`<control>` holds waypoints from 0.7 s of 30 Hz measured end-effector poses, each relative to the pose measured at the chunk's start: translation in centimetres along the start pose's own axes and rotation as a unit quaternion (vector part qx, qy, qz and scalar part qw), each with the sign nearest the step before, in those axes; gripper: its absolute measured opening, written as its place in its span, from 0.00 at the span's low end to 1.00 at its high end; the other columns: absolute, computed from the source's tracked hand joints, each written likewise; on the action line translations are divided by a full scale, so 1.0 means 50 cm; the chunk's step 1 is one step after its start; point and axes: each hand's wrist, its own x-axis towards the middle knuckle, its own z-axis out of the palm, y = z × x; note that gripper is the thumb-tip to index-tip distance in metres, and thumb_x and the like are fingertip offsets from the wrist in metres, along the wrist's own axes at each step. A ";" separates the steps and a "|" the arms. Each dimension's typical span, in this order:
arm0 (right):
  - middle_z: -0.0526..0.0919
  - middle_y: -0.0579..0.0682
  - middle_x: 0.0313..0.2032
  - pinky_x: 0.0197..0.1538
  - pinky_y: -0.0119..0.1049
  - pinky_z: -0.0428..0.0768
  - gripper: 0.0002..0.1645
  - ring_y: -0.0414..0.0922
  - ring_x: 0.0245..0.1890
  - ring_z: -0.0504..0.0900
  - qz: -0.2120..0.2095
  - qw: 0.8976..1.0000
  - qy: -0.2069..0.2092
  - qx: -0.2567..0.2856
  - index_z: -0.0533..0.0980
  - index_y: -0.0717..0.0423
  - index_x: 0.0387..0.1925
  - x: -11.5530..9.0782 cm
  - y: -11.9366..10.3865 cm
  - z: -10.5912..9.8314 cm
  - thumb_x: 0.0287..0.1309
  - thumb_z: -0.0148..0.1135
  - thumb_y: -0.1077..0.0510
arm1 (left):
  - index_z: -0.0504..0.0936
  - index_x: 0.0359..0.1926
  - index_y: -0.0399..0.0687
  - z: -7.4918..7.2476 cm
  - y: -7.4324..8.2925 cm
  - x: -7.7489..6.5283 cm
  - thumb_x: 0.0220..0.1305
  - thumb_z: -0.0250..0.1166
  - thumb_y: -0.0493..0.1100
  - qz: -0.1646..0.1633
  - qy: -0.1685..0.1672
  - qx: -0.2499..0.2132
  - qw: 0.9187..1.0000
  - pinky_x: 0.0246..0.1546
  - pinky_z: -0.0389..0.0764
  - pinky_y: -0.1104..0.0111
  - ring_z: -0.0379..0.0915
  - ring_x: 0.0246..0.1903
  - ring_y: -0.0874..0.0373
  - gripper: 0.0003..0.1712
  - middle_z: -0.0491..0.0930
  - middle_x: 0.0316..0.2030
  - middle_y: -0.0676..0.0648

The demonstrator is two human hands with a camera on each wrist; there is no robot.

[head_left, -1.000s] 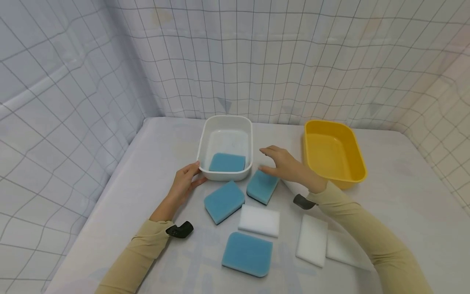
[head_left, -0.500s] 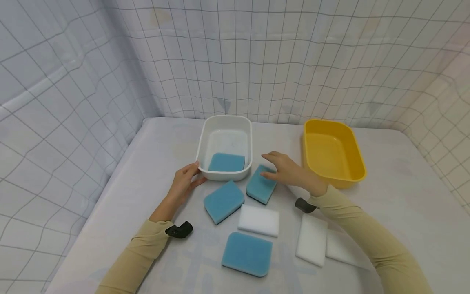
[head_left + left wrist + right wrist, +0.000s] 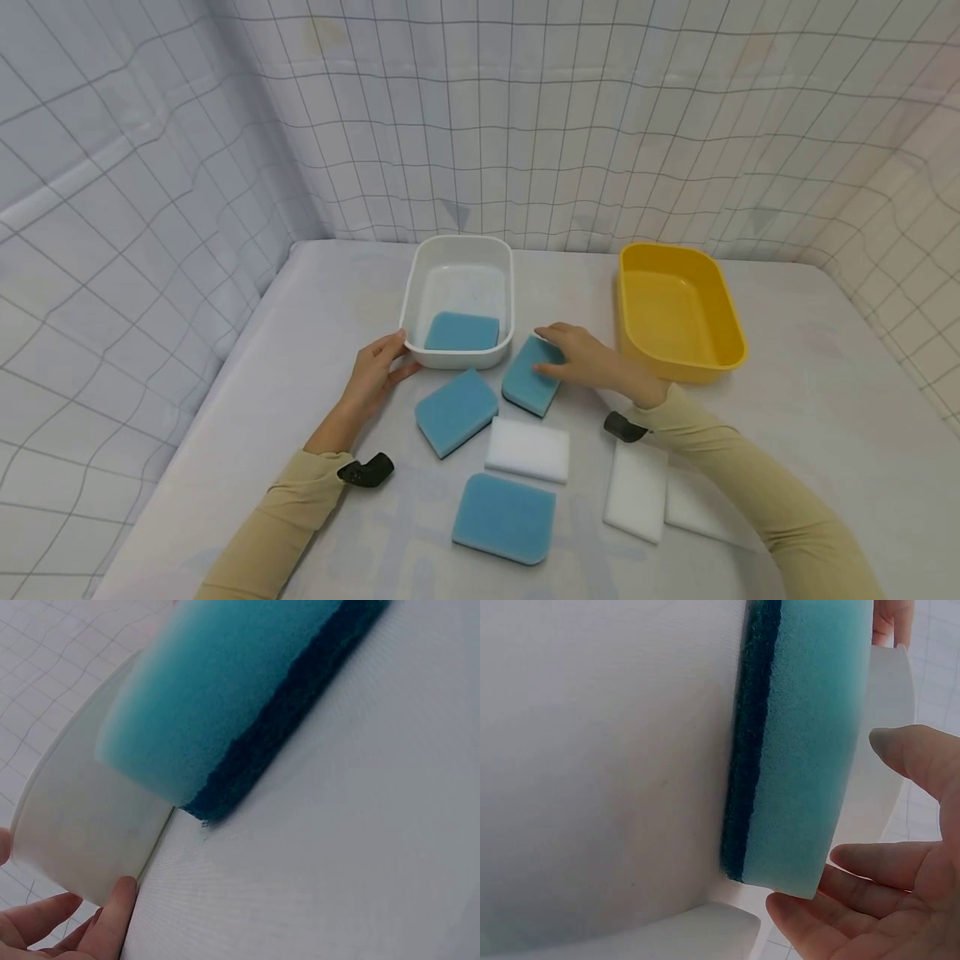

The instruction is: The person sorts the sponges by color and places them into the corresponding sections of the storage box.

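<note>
My left hand [image 3: 375,371] rests against the near left corner of a white plastic tub [image 3: 459,360], fingers fairly straight along its outer wall. One blue sponge [image 3: 462,332] lies inside that tub. To the tub's right, my right hand [image 3: 588,360] is at another blue sponge [image 3: 531,382] with a dark scouring side down. In the right wrist view, fingers touch the end of this sponge [image 3: 802,750], while the thumb stands apart from it. Between the hands lies a third blue sponge [image 3: 456,412], large in the left wrist view.
A yellow tub [image 3: 678,367] stands at the back right. Nearer me lie a white sponge [image 3: 528,450], a blue sponge [image 3: 504,518] and two more white pads, one white pad [image 3: 636,492] beside the right sleeve. Grid-patterned curtains border the table.
My right hand has come down and toward me, from above the sponge's far end onto it. My left hand and the tubs stay where they were.
</note>
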 end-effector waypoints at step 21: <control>0.69 0.68 0.61 0.60 0.50 0.76 0.45 0.57 0.57 0.73 0.027 0.999 -0.041 0.005 0.60 0.69 0.65 -0.012 -0.015 0.008 0.56 0.61 0.43 | 0.57 0.69 0.35 0.002 0.000 0.002 0.73 0.45 0.52 -0.007 0.008 0.000 1.000 0.53 0.79 0.70 0.55 0.68 0.48 0.33 0.57 0.68 0.38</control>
